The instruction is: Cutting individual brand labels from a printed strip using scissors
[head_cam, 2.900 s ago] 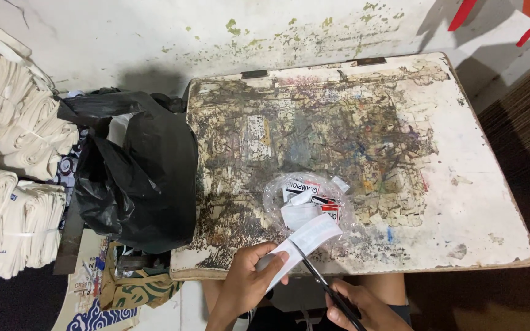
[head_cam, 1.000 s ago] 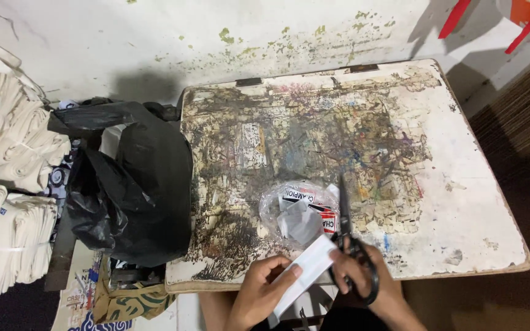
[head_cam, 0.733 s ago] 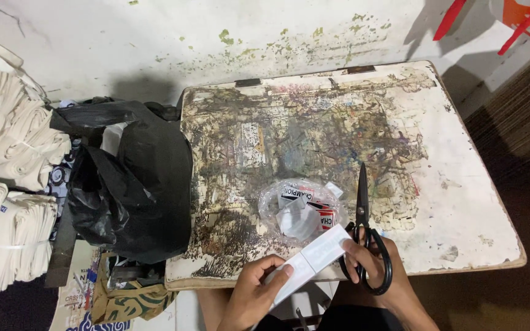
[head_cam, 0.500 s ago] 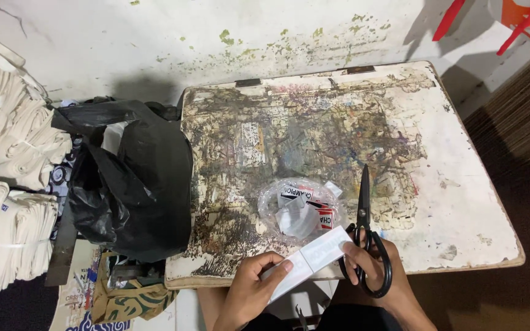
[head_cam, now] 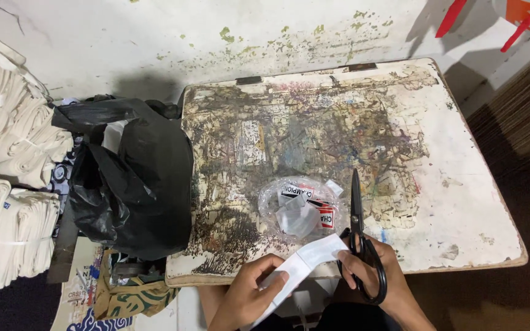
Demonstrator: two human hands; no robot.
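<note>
My left hand [head_cam: 249, 294] holds one end of a long white strip of paper or fabric [head_cam: 305, 265] at the table's near edge. My right hand [head_cam: 372, 273] grips black scissors [head_cam: 358, 236] by the handles, blades shut and pointing away from me, resting on the table beside the strip's far end. Just beyond both hands lies a clear plastic bag [head_cam: 299, 208] holding several small white, black and red labels.
The low table [head_cam: 461, 184] has a worn, paint-stained white top. A black plastic bag [head_cam: 133, 190] sits on the floor at its left, with stacks of folded cream cloth [head_cam: 4, 178] further left. Red chair legs [head_cam: 522, 18] stand at the top right.
My right hand has brought the scissors from below the table edge up onto the table top, blades now pointing away. The strip in my left hand has stayed near the edge.
</note>
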